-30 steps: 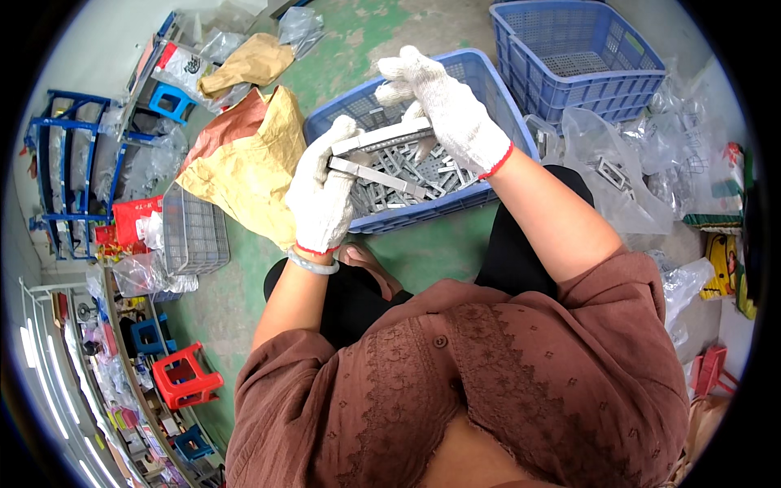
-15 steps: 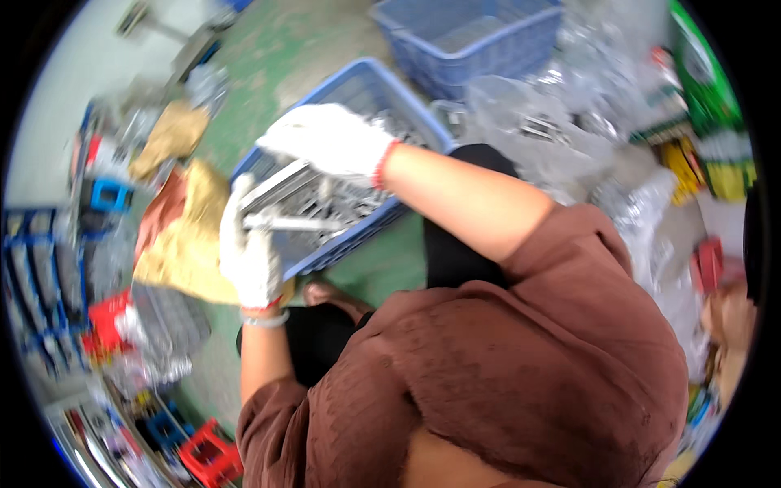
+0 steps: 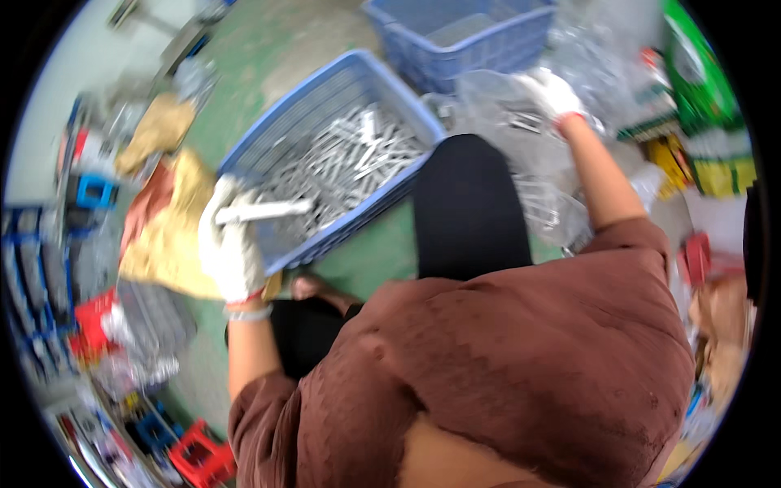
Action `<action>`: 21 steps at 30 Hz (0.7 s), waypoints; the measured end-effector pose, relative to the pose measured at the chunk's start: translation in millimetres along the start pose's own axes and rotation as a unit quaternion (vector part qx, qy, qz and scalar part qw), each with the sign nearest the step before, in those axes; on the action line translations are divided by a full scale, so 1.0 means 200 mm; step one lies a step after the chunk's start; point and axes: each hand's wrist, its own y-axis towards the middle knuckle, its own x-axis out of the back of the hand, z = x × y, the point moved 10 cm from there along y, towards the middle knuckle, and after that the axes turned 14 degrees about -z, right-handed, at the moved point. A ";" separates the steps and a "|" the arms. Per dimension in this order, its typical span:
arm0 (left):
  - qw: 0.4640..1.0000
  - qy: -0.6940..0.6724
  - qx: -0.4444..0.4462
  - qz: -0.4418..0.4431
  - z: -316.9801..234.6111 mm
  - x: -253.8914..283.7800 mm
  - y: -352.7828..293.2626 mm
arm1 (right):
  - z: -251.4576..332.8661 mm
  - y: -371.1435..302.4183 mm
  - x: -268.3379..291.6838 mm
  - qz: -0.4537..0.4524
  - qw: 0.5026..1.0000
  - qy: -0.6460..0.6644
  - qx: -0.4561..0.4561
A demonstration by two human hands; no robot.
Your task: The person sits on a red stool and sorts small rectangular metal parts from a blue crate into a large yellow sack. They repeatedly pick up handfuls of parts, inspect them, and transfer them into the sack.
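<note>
Basket of blue plastic, the largest item near the hands, sits on the green floor at centre left and is filled with loose grey metal parts; a second blue basket stands at the far side, and clear plastic bags holding similar parts lie to the right, beside the person's black-trousered knee. Left hand, in a white work glove, is closed around 1 end of a long pale metal bar, which projects to the right over the near rim of the basket. Right hand, also gloved, reaches to the far right and rests on the clear bags; blur hides whether its fingers are curled on the film or lie open, so its grip cannot be told. Judged from this posture, the step goes best if the left hand keeps the bar level and steady over the basket, so that nothing drops, while the right hand takes only 1 bag by its edge and draws it free of the others.
</note>
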 end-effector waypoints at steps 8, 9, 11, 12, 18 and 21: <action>0.993 -0.115 0.002 -0.002 -0.04 -0.07 0.00 | -0.45 -0.01 -0.24 0.058 0.973 -0.223 -0.018; 0.990 -0.142 0.009 0.002 -0.05 -0.07 0.00 | -0.46 -0.01 -0.26 0.067 0.967 -0.243 -0.016; 0.983 -0.180 0.030 -0.001 -0.05 -0.05 0.01 | -0.43 0.01 -0.29 0.060 0.965 -0.255 0.027; 0.979 -0.200 0.040 -0.002 -0.05 -0.04 0.01 | -0.40 0.01 -0.30 0.056 0.963 -0.261 0.048; 0.985 -0.163 0.057 -0.024 -0.03 0.08 0.03 | -0.30 -0.03 -0.32 0.119 0.960 -0.244 0.067; 0.997 -0.060 -0.006 -0.045 -0.10 0.24 0.13 | -0.23 -0.03 -0.30 0.110 0.971 -0.193 0.084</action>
